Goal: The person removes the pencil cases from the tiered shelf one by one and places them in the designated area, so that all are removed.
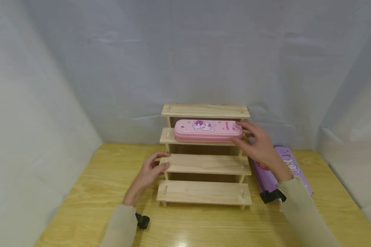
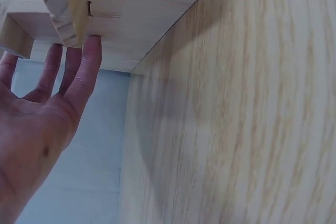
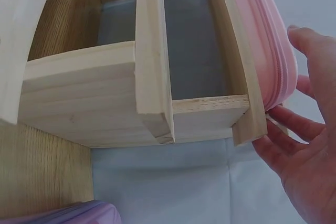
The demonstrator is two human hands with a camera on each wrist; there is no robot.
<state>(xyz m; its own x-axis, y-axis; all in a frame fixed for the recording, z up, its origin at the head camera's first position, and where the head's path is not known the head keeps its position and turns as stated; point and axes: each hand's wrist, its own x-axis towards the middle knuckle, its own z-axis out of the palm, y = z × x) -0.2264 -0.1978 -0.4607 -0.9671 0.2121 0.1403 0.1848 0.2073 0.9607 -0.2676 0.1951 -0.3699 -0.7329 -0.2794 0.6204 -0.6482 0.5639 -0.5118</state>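
A pink pencil case with a printed rabbit lies lengthwise on the second-highest board of a stepped wooden shelf. My right hand holds the case's right end, thumb at the front edge and a finger on the far side. In the right wrist view, other fingertips reach round the shelf board's end beneath the zipped pink case. My left hand grips the left end of a lower board. The left wrist view shows its fingertips against the wooden side; the thumb is hidden there.
Purple pencil cases lie right of the shelf, partly hidden by my right forearm. The shelf stands on a wood-grain table. Pale sheeting hangs behind the shelf and along both sides.
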